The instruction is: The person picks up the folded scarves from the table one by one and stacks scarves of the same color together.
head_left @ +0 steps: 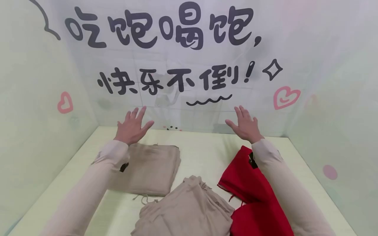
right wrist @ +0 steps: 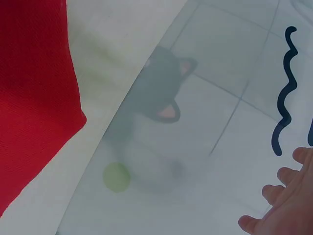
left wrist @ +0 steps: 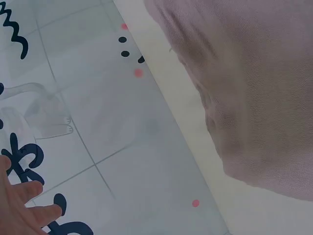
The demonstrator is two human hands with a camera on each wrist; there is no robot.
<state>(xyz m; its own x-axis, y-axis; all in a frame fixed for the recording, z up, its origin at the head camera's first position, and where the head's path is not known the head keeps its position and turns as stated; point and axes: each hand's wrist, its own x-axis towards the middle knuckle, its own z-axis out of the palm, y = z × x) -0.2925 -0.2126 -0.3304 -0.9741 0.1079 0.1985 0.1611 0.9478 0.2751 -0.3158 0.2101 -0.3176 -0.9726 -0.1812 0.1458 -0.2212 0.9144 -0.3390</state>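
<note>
Both hands are raised over the back of the table with fingers spread and nothing in them. My left hand (head_left: pixel 131 127) is above the far edge of a folded beige cloth (head_left: pixel 150 170), which fills the right of the left wrist view. On the other side, my right hand (head_left: pixel 246 127) hovers beyond a folded red cloth (head_left: pixel 240 173), partly hidden under the right sleeve. A second beige garment (head_left: pixel 186 209), rumpled and gathered at its top, lies at the front middle against a further red piece (head_left: pixel 260 219).
A white back wall (head_left: pixel 189 118) with large dark lettering stands right behind the table (head_left: pixel 203 147). Side walls (head_left: pixel 333 131) with pink prints close in the left and right. Loose drawstrings (head_left: pixel 146 198) trail between the two beige pieces.
</note>
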